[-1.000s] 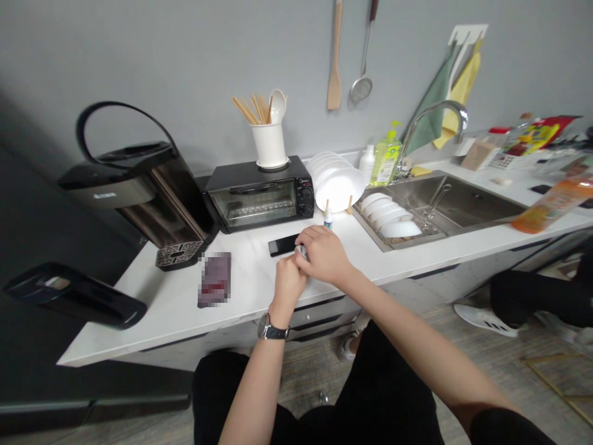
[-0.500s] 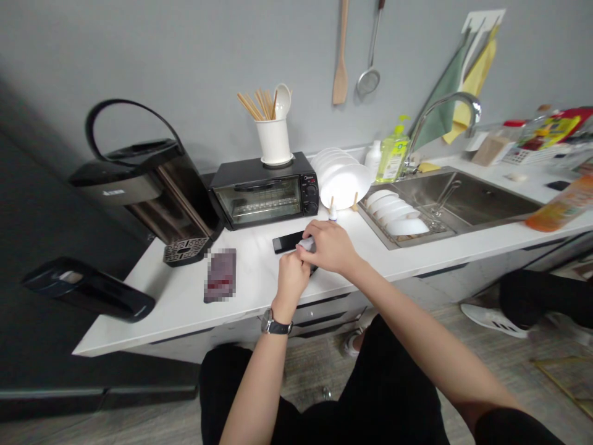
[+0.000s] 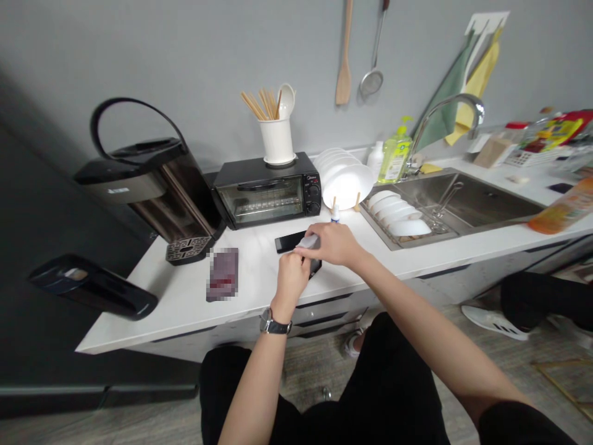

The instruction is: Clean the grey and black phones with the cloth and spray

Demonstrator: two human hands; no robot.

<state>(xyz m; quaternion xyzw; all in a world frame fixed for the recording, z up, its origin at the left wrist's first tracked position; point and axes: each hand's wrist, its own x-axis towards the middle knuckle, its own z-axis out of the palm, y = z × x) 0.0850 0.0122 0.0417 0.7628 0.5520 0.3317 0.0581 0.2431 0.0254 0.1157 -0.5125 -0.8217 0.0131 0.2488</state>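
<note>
My right hand (image 3: 336,243) is closed round a pale grey-white piece, perhaps a cloth or wipe (image 3: 309,241), pressed between thumb and fingers. Just left of it and touching it is my left hand (image 3: 293,275), its fingers curled; what they grip is hidden. Below the right hand part of a dark flat thing (image 3: 315,267) shows, mostly covered. A black phone-like slab (image 3: 290,241) lies on the white counter (image 3: 259,266) behind my hands. Right behind the right hand stands a small white bottle (image 3: 335,214) with a blue band.
A toaster oven (image 3: 269,194) carries a white utensil pot (image 3: 277,142). On the left are a black drink machine (image 3: 152,191) and a tilted dark appliance (image 3: 92,287). White plates (image 3: 347,185) and the sink (image 3: 482,198) with racked bowls are to the right. A blurred-out item (image 3: 223,275) lies left.
My right hand has shifted slightly right, and more of the pale piece and of the dark flat thing shows. The left hand stays almost in place. The whole view has drifted a little.
</note>
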